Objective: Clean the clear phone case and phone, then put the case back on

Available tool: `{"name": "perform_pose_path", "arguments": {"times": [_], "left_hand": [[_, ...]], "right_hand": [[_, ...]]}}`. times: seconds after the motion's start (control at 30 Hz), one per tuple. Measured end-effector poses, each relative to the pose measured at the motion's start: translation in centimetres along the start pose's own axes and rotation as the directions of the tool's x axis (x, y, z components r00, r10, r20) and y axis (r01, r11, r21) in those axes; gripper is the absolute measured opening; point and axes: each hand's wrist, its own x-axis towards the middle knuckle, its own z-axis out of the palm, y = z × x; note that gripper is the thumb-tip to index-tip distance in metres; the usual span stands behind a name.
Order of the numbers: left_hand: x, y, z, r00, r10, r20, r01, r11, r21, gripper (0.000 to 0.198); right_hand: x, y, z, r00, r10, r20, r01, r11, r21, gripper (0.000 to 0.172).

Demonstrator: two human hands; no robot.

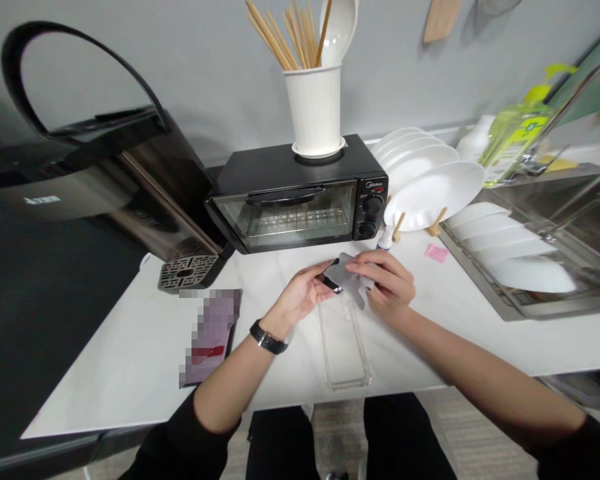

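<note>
My left hand [305,291], with a black watch on the wrist, grips a dark, glossy flat object [331,283] by its edge. Most of that object is hidden by fingers and cloth, so its kind is unclear. Between the fingers of my right hand [387,283] is a grey cloth [349,277], which lies against the dark object and hangs down on one side. Below both hands a clear phone case [347,353] rests flat on the white counter [290,373]. Just behind my right hand stands a small white bottle [385,238] with some blue on it.
A black toaster oven [293,200] stands behind my hands, with a white cup [314,103] of chopsticks on top. At left are a drink dispenser [145,193] and a partly blurred, phone-like slab [215,333]. White plates [437,190], a pink note [437,253] and a sink [510,310] are to the right.
</note>
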Motion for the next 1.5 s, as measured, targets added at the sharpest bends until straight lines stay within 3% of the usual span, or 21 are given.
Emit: {"name": "perform_pose_path", "arguments": {"times": [0.2,0.27,0.33,0.43,0.53,0.63,0.7,0.83,0.97,1.07,1.2,1.3,1.5], "left_hand": [[-0.4,0.7,0.6,0.996,-0.056,-0.065,0.048,0.992,-0.116,0.017],[-0.5,0.8,0.7,0.996,-0.046,-0.083,0.033,0.988,-0.148,0.019],[-0.4,0.7,0.6,0.996,-0.005,-0.093,-0.012,0.984,-0.179,0.024],[0.0,0.2,0.3,0.99,0.074,-0.118,-0.101,0.964,-0.247,0.025],[0.3,-0.2,0.0,0.989,0.1,-0.112,-0.129,0.949,-0.287,0.021],[0.4,-0.3,0.0,0.984,0.127,-0.121,-0.159,0.941,-0.298,0.017],[0.3,-0.3,0.1,0.984,0.131,-0.117,-0.16,0.947,-0.28,0.015],[0.5,-0.1,0.2,0.977,0.141,-0.159,-0.176,0.956,-0.236,0.016],[1.0,-0.3,-0.6,0.96,0.206,-0.189,-0.247,0.943,-0.224,0.019],[1.0,-0.2,-0.8,0.956,0.208,-0.208,-0.252,0.944,-0.213,0.019],[0.5,0.3,0.0,0.97,0.154,-0.188,-0.191,0.961,-0.2,0.019],[0.2,0.5,0.5,0.967,0.146,-0.206,-0.186,0.964,-0.189,0.019],[0.8,0.1,-0.3,0.943,0.22,-0.25,-0.274,0.94,-0.204,0.015]], "right_hand": [[0.2,0.1,0.2,0.969,0.222,-0.11,-0.226,0.974,-0.019,0.031],[0.2,0.1,0.2,0.957,0.272,-0.099,-0.275,0.961,-0.018,0.032],[0.1,0.0,0.2,0.973,0.23,0.0,-0.23,0.973,-0.016,0.039],[-0.3,-0.1,0.5,0.984,0.039,0.171,-0.038,0.999,-0.006,0.052],[-0.7,0.1,0.8,0.965,-0.133,0.227,0.142,0.99,-0.024,0.058],[-0.8,0.6,0.7,0.937,-0.225,0.268,0.246,0.968,-0.045,0.064],[-0.7,0.8,0.5,0.943,-0.196,0.27,0.221,0.973,-0.067,0.065],[-0.5,0.8,0.4,0.968,-0.007,0.249,0.04,0.991,-0.13,0.064],[-1.0,0.4,0.9,0.924,-0.102,0.369,0.122,0.992,-0.034,0.065],[-0.8,0.5,1.0,0.918,-0.147,0.368,0.15,0.988,0.02,0.066],[-0.1,0.9,0.3,0.949,-0.007,0.316,0.025,0.998,-0.053,0.064],[0.0,0.8,0.1,0.944,0.071,0.322,-0.038,0.994,-0.107,0.064],[-0.4,0.1,0.5,0.878,-0.109,0.467,0.14,0.99,-0.032,0.071]]}}
